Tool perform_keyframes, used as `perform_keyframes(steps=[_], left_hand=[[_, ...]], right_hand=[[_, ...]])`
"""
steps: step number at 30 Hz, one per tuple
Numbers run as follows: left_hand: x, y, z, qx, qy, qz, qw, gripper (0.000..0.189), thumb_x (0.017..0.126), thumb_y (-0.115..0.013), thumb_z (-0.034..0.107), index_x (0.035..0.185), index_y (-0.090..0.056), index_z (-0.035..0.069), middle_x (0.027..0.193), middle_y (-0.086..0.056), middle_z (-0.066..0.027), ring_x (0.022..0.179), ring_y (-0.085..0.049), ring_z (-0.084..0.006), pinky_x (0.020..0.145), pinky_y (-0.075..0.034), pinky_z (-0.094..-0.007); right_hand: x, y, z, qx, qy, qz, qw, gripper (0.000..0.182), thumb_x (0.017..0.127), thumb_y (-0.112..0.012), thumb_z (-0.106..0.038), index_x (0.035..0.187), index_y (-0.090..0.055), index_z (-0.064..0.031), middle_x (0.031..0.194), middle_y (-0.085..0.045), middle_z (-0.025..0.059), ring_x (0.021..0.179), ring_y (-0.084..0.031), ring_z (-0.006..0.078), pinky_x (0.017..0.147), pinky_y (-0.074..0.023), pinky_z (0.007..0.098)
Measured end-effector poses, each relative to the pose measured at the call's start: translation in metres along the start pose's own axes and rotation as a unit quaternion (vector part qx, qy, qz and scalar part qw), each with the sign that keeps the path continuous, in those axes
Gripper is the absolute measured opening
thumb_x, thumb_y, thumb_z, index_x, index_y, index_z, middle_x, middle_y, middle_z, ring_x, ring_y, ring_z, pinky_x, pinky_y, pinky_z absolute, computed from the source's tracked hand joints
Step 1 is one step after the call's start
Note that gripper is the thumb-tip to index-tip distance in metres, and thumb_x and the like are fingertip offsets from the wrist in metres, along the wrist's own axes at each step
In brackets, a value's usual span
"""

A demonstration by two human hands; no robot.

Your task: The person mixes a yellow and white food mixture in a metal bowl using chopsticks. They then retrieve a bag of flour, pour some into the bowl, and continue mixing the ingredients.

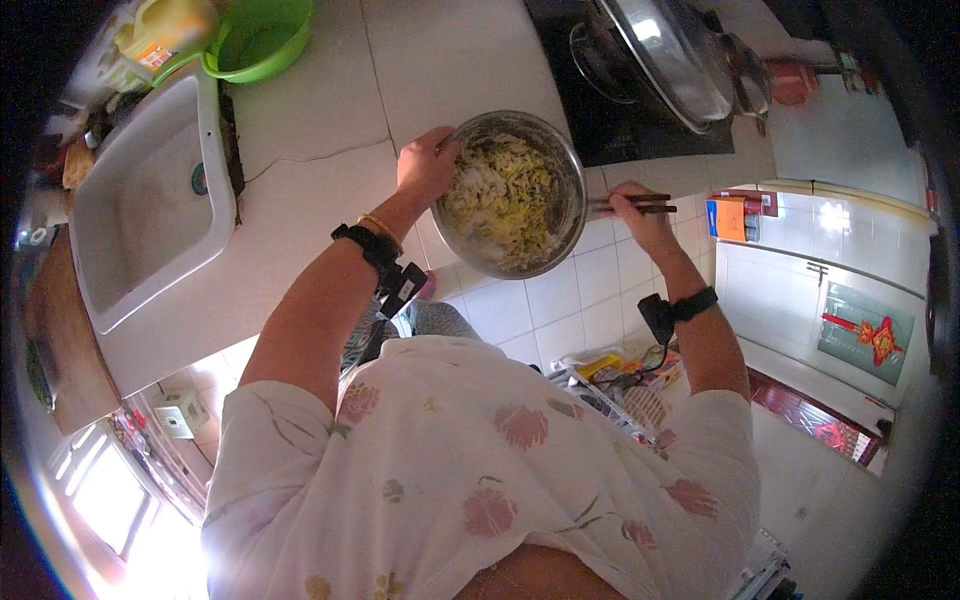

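Note:
My left hand (427, 165) grips the rim of a round stainless steel bowl (571, 187) at its upper left. Inside the bowl lies a lumpy yellow-green mixture (517, 199) with a patch of white flour-like powder (474, 191) on its left side. Dough-like residue coats the bowl's inner wall. My right hand (641, 221) holds dark chopsticks (651, 203) just right of the bowl. Their far ends blur near the bowl's right rim, and I cannot tell whether they touch it. The bowl is by the counter's front edge.
Left on the pale counter (315, 202) is a white sink (150, 210), with a green plastic basin (259, 45) behind it. At upper right a large metal pan or lid (667, 60) sits over the black cooktop (652, 142). A cluttered rack (607, 397) stands below, to the right.

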State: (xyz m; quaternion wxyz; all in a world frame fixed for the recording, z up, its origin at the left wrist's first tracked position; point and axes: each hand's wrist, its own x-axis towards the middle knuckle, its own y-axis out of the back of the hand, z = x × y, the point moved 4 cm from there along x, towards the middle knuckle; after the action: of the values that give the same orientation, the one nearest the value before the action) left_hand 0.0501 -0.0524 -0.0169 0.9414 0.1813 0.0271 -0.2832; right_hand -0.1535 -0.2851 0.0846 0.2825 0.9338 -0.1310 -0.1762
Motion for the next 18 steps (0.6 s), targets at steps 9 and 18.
perform_keyframes(steps=[9,18], left_hand=[[0.001,-0.001,-0.008,0.028,-0.012,0.028,0.999,0.030,0.075,-0.051,0.024,0.100,-0.058,0.008,0.090,-0.061,-0.0133,0.084,-0.059,-0.0273,0.074,-0.046,-0.0338],[0.003,-0.002,-0.013,0.009,0.012,0.010,1.000,0.032,0.076,-0.051,0.024,0.103,-0.057,0.007,0.089,-0.061,-0.0142,0.084,-0.059,-0.0276,0.074,-0.046,-0.0339]], right_hand=[[-0.005,0.010,0.002,0.072,-0.050,-0.041,0.995,0.018,0.083,-0.052,-0.014,0.089,-0.053,0.0025,0.083,-0.054,0.0101,0.077,-0.056,0.0184,0.069,-0.0521,0.0317],[0.025,0.019,0.007,0.118,-0.040,0.010,0.992,0.019,0.081,-0.056,-0.017,0.084,-0.053,0.0015,0.084,-0.056,0.0109,0.075,-0.058,0.0195,0.068,-0.0522,0.0332]])
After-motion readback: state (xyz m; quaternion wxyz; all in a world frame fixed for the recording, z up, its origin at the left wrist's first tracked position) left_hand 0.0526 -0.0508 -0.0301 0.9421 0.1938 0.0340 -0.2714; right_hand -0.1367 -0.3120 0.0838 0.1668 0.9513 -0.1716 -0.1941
